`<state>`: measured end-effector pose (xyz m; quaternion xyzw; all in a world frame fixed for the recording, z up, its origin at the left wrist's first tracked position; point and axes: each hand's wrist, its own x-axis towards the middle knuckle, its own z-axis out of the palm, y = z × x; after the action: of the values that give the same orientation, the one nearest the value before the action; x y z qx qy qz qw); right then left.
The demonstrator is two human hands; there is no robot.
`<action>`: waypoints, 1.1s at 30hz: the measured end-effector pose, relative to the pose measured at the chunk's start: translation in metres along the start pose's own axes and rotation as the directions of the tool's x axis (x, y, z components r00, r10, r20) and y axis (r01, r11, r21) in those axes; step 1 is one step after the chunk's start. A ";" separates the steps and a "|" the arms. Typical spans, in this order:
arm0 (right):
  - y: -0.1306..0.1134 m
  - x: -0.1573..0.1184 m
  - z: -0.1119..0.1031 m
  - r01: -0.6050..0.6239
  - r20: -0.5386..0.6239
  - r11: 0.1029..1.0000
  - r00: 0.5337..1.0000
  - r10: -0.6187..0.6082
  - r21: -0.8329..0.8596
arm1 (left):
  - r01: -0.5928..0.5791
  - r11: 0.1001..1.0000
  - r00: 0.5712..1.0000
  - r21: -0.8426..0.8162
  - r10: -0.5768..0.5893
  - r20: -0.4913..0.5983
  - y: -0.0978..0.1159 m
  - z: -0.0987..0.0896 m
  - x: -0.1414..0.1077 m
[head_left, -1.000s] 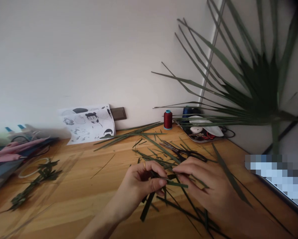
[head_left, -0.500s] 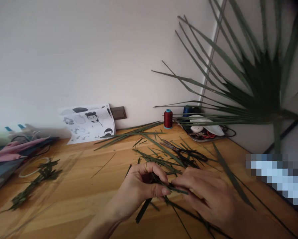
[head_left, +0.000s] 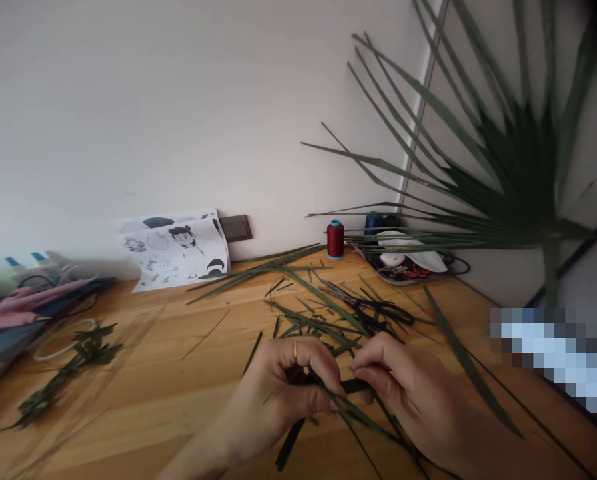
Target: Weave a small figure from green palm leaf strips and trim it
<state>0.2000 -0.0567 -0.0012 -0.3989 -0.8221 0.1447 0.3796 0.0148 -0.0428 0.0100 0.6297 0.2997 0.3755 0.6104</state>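
Low in the middle, my left hand (head_left: 293,380), with a ring on one finger, pinches dark green leaf strips (head_left: 363,417) between thumb and forefinger. Just to the right, my right hand (head_left: 408,393) has thumb and forefinger closed on a short folded piece of the same leaf. The two hands are close together, with the leaf spanning the small gap. Long strip ends trail down and right beneath my right hand. Where the strips cross inside my left hand is hidden by the fingers.
Black scissors (head_left: 373,308) lie among leaf scraps beyond the hands. Farther back are a dark red thread spool (head_left: 335,240), a tray (head_left: 403,280) of small items and printed sheets (head_left: 178,250). A woven leaf piece (head_left: 68,373) lies left; a large palm leaf (head_left: 513,173) spreads at right.
My right hand has turned and drawn slightly back from my left, pulling a leaf piece into the gap between them. The strip ends now slant down to the right.
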 end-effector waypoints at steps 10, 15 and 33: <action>0.006 0.001 0.007 0.124 -0.240 0.951 0.951 -0.195 -0.283 | 0.277 0.939 0.912 -0.205 -0.324 -0.253 -0.013 0.000 0.013; 0.012 -0.004 0.014 0.122 -0.196 0.959 0.965 -0.175 -0.258 | 0.304 0.864 0.923 -0.400 -0.372 -0.102 -0.013 0.007 0.007; 0.007 0.002 0.016 -0.166 0.101 0.980 0.979 0.177 -0.110 | 0.206 0.882 0.895 -0.423 -0.345 -0.284 -0.011 0.010 0.009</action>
<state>0.1917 -0.0497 -0.0151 -0.4783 -0.8107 0.1570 0.2989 0.0294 -0.0397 0.0006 0.3714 0.4126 0.4404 0.7056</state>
